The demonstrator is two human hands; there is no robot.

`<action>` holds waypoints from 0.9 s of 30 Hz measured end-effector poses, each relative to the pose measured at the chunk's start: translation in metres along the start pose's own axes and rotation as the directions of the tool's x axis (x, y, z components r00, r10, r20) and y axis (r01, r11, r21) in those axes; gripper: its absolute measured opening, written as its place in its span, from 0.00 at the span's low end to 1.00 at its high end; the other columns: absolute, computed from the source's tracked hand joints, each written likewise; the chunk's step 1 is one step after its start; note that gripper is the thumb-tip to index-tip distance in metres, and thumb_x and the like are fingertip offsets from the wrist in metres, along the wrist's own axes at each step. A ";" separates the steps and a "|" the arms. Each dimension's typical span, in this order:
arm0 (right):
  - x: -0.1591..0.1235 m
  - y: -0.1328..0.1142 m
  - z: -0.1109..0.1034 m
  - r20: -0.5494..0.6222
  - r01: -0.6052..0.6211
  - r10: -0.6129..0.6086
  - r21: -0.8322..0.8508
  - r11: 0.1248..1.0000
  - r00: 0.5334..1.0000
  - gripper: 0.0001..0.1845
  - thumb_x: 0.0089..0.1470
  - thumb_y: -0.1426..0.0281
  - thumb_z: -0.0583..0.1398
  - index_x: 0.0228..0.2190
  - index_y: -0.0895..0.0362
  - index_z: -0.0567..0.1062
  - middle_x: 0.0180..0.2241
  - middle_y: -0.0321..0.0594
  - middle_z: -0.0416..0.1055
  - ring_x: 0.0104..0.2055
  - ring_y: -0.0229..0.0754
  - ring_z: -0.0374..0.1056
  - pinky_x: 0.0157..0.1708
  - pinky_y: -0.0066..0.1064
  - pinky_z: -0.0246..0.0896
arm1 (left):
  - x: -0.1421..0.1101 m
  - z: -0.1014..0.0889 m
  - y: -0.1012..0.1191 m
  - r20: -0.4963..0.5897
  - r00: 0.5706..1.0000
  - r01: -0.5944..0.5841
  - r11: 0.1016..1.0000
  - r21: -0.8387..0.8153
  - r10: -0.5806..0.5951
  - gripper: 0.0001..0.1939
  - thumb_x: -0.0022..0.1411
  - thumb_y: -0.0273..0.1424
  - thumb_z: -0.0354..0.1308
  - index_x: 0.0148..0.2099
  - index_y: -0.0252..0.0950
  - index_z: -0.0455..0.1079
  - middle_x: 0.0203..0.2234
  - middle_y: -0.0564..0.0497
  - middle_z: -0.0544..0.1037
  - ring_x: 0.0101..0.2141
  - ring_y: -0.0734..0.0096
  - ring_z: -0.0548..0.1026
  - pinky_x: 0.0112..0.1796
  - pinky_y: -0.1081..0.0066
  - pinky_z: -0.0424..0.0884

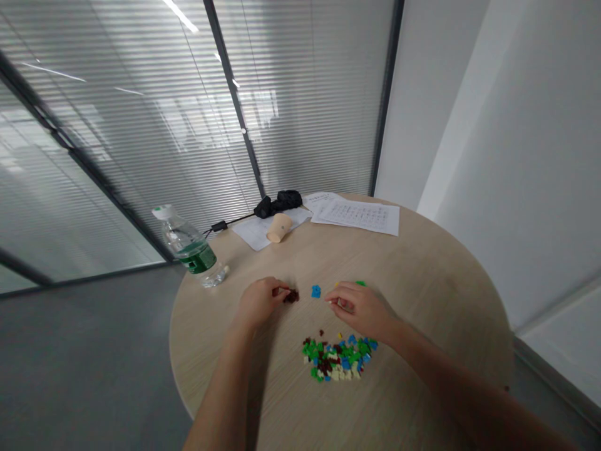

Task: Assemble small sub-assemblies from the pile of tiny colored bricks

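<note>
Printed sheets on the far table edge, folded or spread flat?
Spread flat: the printed sheets lie open on the table, print showing.

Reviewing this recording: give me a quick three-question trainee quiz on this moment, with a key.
1. Which hand is at the dark red bricks: left or right?
2. True or false: the blue brick lies between the two hands.
3. What colours can you pick out in the pile of small bricks?

Key:
1. Left hand
2. True
3. Green, blue, dark red, cream
</note>
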State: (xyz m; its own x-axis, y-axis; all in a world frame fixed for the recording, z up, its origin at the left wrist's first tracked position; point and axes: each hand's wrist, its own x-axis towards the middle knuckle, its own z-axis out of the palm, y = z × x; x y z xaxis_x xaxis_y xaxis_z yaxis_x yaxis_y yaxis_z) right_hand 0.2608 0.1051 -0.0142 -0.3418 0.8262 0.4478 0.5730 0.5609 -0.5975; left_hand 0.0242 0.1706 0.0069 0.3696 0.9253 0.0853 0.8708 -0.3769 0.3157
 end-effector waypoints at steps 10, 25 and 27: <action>-0.001 0.001 0.001 0.021 0.006 -0.005 -0.012 1.000 1.000 0.07 0.53 0.74 0.56 0.33 0.57 0.75 0.30 0.38 0.72 0.28 0.35 0.64 0.30 0.26 0.58 | 0.000 0.000 0.000 0.031 0.999 0.039 0.999 -0.015 -0.038 0.12 0.58 0.34 0.53 0.37 0.41 0.78 0.32 0.49 0.80 0.31 0.67 0.73 0.29 0.73 0.61; -0.002 0.001 0.002 0.036 0.018 -0.017 -0.011 1.000 0.999 0.08 0.53 0.75 0.56 0.33 0.56 0.76 0.30 0.38 0.73 0.30 0.36 0.65 0.32 0.26 0.60 | 0.000 0.000 0.002 0.020 1.000 0.013 1.000 -0.009 -0.013 0.17 0.62 0.37 0.47 0.35 0.39 0.78 0.31 0.48 0.80 0.31 0.67 0.73 0.29 0.73 0.61; -0.002 0.004 0.004 0.050 0.051 -0.051 -0.008 0.999 0.997 0.08 0.54 0.75 0.57 0.34 0.56 0.76 0.32 0.39 0.73 0.32 0.36 0.67 0.34 0.27 0.61 | 0.000 0.000 0.002 0.028 1.000 0.011 1.000 -0.018 -0.011 0.18 0.62 0.38 0.47 0.35 0.39 0.78 0.32 0.49 0.80 0.32 0.67 0.74 0.30 0.73 0.62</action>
State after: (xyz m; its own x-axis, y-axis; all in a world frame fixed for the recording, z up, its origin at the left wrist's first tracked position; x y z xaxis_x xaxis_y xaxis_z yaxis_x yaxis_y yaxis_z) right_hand 0.2608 0.1058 -0.0204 -0.4077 0.7982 0.4435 0.5607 0.6022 -0.5684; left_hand 0.0260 0.1696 0.0075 0.3689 0.9278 0.0556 0.8690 -0.3655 0.3335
